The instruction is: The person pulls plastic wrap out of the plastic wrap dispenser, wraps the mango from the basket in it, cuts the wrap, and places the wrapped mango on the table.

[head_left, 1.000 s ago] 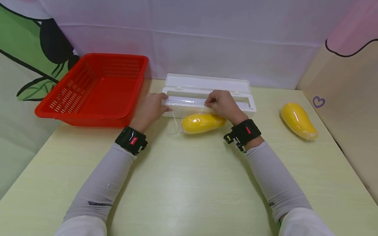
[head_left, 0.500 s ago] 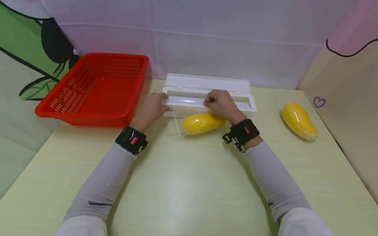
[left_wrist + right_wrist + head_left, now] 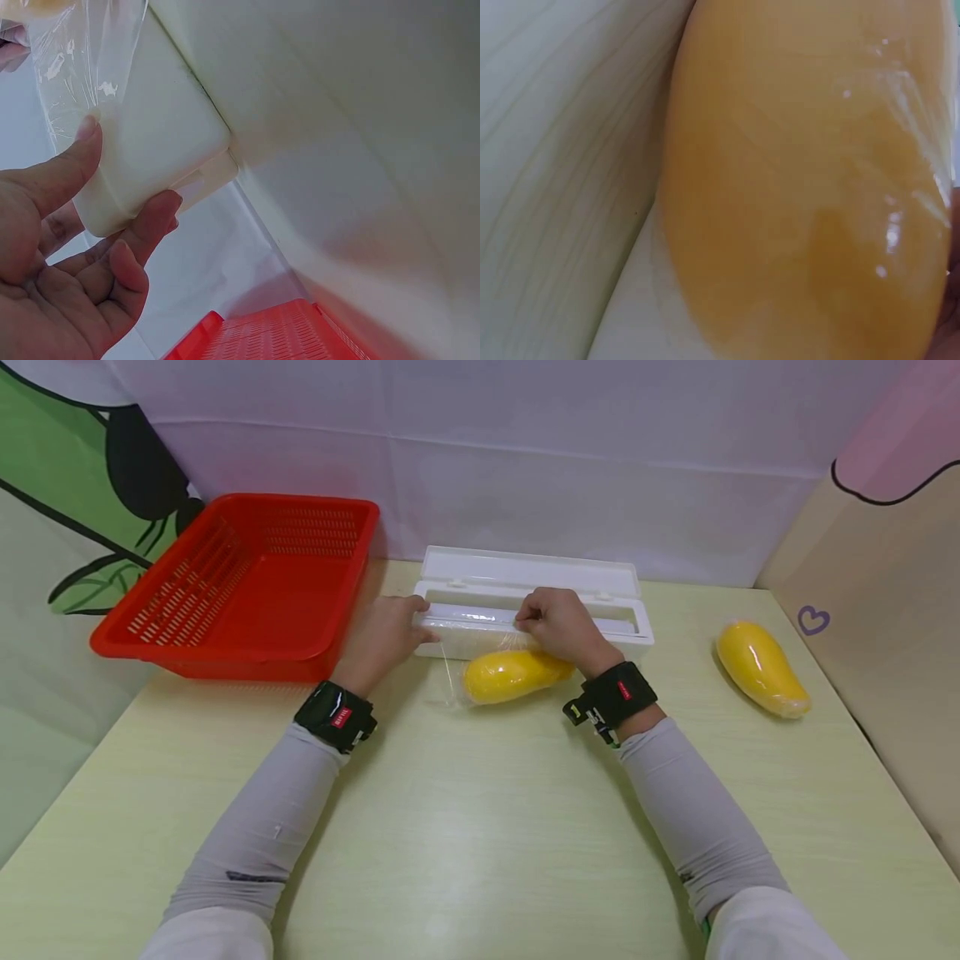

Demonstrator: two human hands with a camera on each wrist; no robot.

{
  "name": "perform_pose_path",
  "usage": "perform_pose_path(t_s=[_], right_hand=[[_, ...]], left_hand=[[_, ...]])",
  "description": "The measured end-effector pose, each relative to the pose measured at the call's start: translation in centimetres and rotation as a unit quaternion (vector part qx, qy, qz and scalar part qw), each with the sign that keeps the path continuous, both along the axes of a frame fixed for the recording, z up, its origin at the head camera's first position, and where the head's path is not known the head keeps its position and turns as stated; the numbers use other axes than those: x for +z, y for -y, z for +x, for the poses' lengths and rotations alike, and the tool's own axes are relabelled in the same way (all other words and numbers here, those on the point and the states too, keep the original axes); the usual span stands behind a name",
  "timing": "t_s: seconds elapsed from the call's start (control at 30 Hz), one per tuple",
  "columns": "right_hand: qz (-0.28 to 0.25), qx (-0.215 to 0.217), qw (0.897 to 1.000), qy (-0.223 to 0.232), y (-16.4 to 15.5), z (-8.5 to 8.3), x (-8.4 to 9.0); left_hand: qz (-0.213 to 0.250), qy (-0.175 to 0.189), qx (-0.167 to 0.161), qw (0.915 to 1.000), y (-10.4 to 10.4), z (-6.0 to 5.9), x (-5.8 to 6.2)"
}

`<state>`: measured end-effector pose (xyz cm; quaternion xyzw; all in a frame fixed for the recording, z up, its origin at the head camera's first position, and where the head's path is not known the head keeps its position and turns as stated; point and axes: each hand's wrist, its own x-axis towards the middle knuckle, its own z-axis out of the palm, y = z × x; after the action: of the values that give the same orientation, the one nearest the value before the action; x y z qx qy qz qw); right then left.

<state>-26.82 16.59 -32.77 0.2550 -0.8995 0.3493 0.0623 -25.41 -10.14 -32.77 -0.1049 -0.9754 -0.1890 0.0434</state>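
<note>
A white cling film box (image 3: 468, 642) stands with its lid raised at the back of the table. My left hand (image 3: 381, 639) grips its left end; in the left wrist view the thumb lies against the film-covered front and the fingers curl about the corner. My right hand (image 3: 562, 625) has its fingertips pinched at the box's front rim, on the cling film (image 3: 450, 672); the exact spot between them is hidden. The film hangs over the front to a yellow mango (image 3: 510, 678), which lies before the box under my right hand and fills the right wrist view (image 3: 802, 180).
A red plastic basket (image 3: 292, 654) stands at the left beside my left hand. Another film-wrapped mango (image 3: 761, 668) lies near the table's right edge. A pale cloth wall (image 3: 525, 468) rises close behind the box.
My right hand has shifted slightly left along the box's front rim. The left hand, the box and the mangoes stay about where they were.
</note>
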Motion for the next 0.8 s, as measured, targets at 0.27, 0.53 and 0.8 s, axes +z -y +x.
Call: perform_pose_path(t_s=[0.27,0.53,0.8], right_hand=[[0.0,0.007,1.0,0.004,0.24,0.05,0.17],[-0.002,0.009,1.0,0.018,0.38,-0.02,0.1],[-0.004,0.012,1.0,0.019,0.53,-0.17,0.15]], left_hand=[[-0.003,-0.009,-0.008,0.9999,-0.01,0.06,-0.02],[-0.004,-0.006,-0.005,1.0,-0.02,0.12,0.08],[-0.007,-0.005,-0.007,0.9999,-0.01,-0.06,0.18]])
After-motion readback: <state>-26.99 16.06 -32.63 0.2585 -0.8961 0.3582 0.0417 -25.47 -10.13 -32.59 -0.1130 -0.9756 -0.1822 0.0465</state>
